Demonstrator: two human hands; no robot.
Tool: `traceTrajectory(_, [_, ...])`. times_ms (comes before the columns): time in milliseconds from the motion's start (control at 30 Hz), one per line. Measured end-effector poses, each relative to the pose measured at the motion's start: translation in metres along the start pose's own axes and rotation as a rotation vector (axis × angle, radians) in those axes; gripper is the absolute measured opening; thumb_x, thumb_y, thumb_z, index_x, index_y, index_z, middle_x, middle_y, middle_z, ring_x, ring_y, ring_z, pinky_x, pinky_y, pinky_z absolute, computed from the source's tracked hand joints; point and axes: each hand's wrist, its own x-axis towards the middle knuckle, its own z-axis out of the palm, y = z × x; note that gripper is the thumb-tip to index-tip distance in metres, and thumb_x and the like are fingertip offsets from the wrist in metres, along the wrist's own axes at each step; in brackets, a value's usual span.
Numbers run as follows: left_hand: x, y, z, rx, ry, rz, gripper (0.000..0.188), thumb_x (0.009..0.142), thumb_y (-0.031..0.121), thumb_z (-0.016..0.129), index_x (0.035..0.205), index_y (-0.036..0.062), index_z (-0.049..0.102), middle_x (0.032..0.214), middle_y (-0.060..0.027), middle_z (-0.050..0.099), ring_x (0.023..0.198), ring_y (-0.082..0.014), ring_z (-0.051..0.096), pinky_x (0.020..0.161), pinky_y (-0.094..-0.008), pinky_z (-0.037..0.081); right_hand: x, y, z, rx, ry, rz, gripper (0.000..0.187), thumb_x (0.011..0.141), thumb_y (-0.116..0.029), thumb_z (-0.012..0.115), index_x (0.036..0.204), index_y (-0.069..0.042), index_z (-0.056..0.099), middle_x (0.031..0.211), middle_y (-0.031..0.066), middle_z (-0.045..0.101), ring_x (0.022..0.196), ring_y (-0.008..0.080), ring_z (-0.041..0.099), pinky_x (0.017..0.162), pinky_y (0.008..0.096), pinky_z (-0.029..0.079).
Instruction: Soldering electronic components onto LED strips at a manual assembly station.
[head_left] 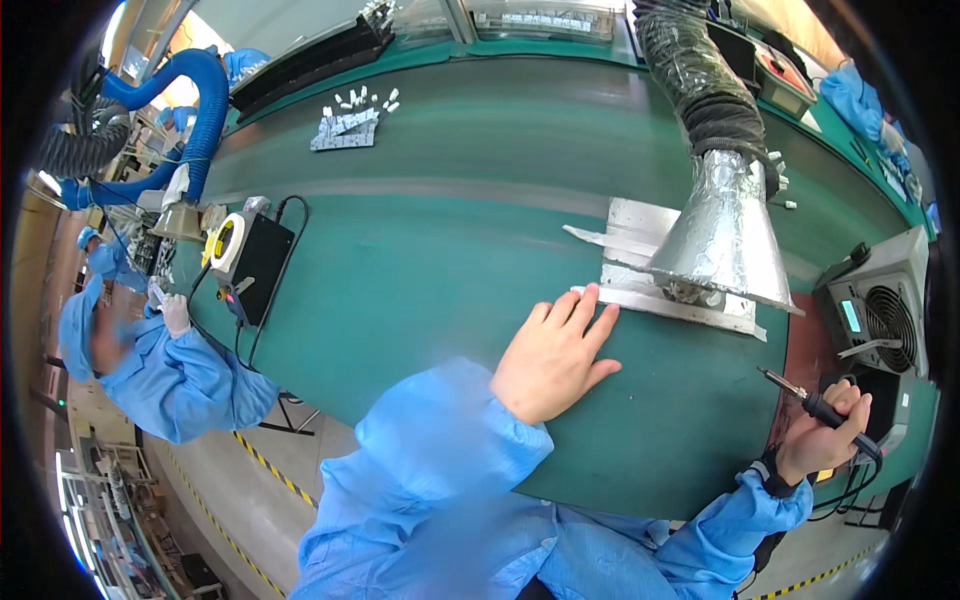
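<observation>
My left hand [552,355] lies with its fingers apart over the green mat [430,290]. Its fingertips reach the left end of a long pale strip [690,310], part of a whitish flat fixture [635,220]. A foil-covered funnel-shaped hood [725,235] hangs over that fixture and hides much of it. At the right, my right hand [822,435] is closed around the dark handle of a soldering iron [822,408]. The iron's metal tip points up and left, apart from the fixture. Its cable runs down behind my wrist.
A grey box with a fan grille [885,320] stands at the right edge. To the left are a black box [258,260] with cables and a person [165,365] in blue. Small white parts [348,125] lie on the conveyor. A flexible duct [690,60] comes down from above.
</observation>
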Motion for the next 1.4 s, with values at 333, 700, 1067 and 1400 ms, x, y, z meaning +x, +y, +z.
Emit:
traceTrajectory(333, [-0.001,-0.009,-0.003,-0.042,-0.011,0.008,0.054,0.085,0.033,0.071,0.13,0.0074,0.055,0.131,-0.0157,0.054,0.119,-0.0322,0.052,0.096,-0.0407,0.043,0.0,0.004,0.007,-0.016,0.015,-0.038,0.039,0.099,-0.013,0.047,0.062,-0.009,0.032,0.062,-0.0005,0.031,0.059,0.0098,0.027,0.056,0.0298,0.022])
traceTrajectory(700, [-0.001,-0.006,0.0,-0.006,-0.012,0.021,0.051,0.085,0.033,0.07,0.128,0.0082,0.057,0.132,-0.0137,0.055,0.119,-0.0317,0.052,0.096,-0.0405,0.043,0.002,0.012,0.005,-0.169,0.074,-0.126,0.038,0.102,-0.021,0.051,0.067,-0.008,0.043,0.068,0.0,0.04,0.065,0.0107,0.038,0.063,0.0267,0.031])
traceTrajectory(1067, [0.0,-0.011,0.005,-0.043,0.067,0.037,0.046,0.086,0.031,0.07,0.124,0.0072,0.06,0.128,-0.0123,0.057,0.114,-0.0298,0.055,0.094,-0.0398,0.043,-0.001,0.02,0.011,-0.522,0.102,-0.016,0.038,0.1,-0.037,0.058,0.097,0.0,0.068,0.067,-0.0015,0.053,0.056,0.0043,0.04,0.051,0.0192,0.029])
traceTrajectory(1400, [-0.003,-0.01,0.004,-0.034,0.054,0.033,0.045,0.085,0.029,0.071,0.122,0.0058,0.062,0.13,-0.0137,0.057,0.115,-0.0295,0.054,0.094,-0.0397,0.044,-0.019,0.031,0.025,-0.571,-0.311,0.134,0.038,0.104,-0.023,0.049,0.137,-0.005,0.051,0.122,0.0134,0.059,0.093,0.0189,0.066,0.061,0.0249,0.057])
